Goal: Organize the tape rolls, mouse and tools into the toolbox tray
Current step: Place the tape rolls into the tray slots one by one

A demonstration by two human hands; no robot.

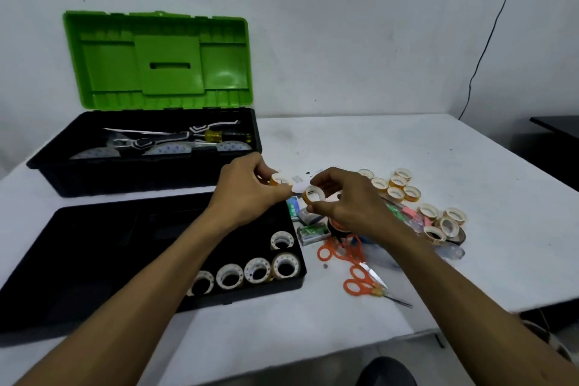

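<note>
Your left hand (pixel 247 194) pinches a small orange-yellow roll of clear tape (pixel 278 180) between thumb and fingertips, just above the far right corner of the long black plastic toolbox tray (pixel 94 229). Your right hand (pixel 347 200) grips a second small orange-yellow tape roll (pixel 315 194) with thumb below and fingers curled over it. Its hole faces you, so its axis points roughly toward the camera. The two rolls sit close together but not touching.

The tray lies on the white table (pixel 407 147) in front of you, its long axis running left to right. At its right end, four white-cored tape rolls (pixel 230 275) stand in a row along the near wall, with a fifth white-cored roll (pixel 283 240) behind the rightmost. All of their holes open up toward you.

Behind the tray sits the black toolbox with its green lid (pixel 156 56) raised. A yellow-handled screwdriver (pixel 225 136) lies lengthwise inside.

To your right, loose orange-yellow tape rolls (pixel 396 186) cluster on the table. An orange-handled pair of scissors (pixel 357 279) points its blades right and toward the near edge.
</note>
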